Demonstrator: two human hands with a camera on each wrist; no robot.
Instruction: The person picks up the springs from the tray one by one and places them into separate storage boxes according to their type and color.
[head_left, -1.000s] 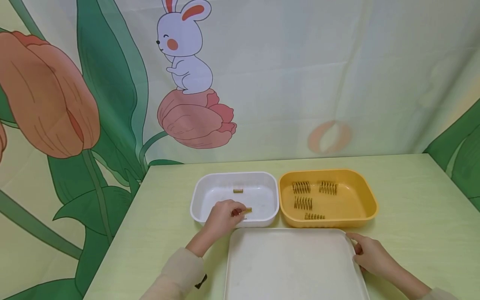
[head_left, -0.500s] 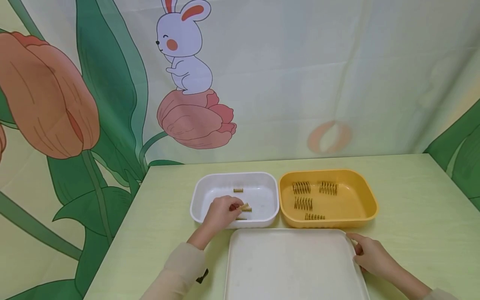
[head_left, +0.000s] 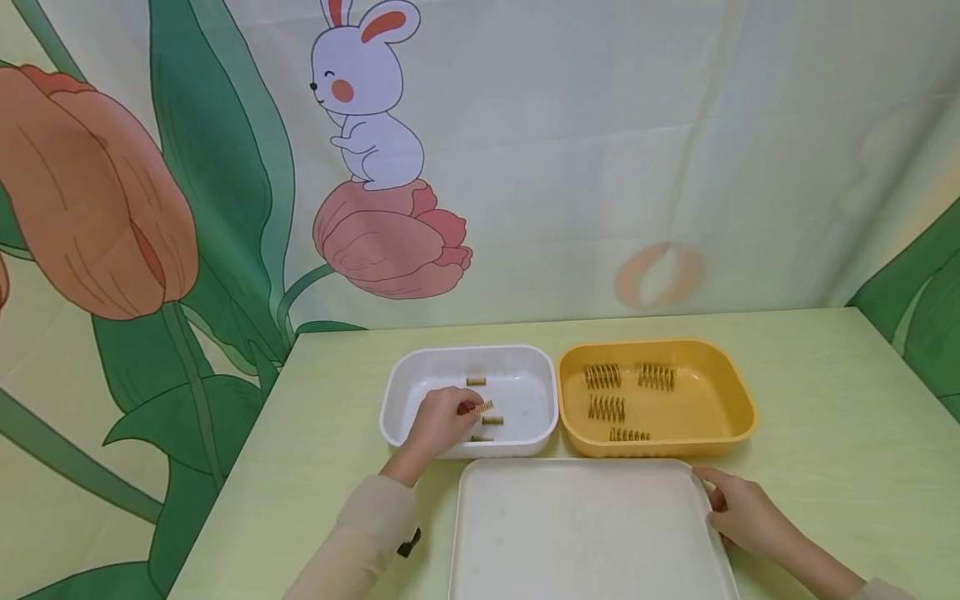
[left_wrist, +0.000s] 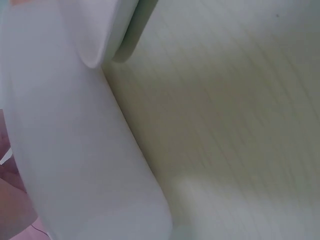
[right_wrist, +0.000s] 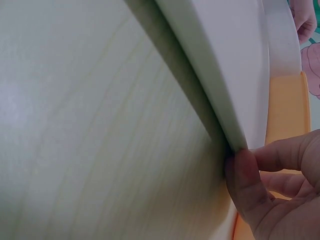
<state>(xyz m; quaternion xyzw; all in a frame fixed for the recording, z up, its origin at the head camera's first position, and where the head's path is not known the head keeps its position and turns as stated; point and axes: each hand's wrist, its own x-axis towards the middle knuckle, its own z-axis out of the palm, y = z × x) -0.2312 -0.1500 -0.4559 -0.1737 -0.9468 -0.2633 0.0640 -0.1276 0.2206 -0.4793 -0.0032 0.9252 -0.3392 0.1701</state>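
My left hand (head_left: 442, 421) reaches over the white bin (head_left: 397, 421) and pinches a small brass coil spring (head_left: 486, 407) at its fingertips. Several more small springs lie in this bin: one spring (head_left: 476, 382) near the back, another spring (head_left: 492, 421) just below the held one, and one by the front wall. In the left wrist view only part of the left hand (left_wrist: 12, 200) shows behind the bin's wall. My right hand (head_left: 746, 512) grips the right edge of a cream tray (head_left: 585, 533); in the right wrist view, thumb and fingers pinch its rim (right_wrist: 220, 100).
A yellow bin (head_left: 712, 408) stands against the white one on its right. It holds several larger coil springs (head_left: 606, 407). Both bins sit behind the tray on a pale green table (head_left: 840, 400), with a printed curtain (head_left: 570, 167) at the back.
My left hand has moved slightly up and left with its spring, which now stands apart from the spring beneath it. The right hand and the tray have stayed in place.
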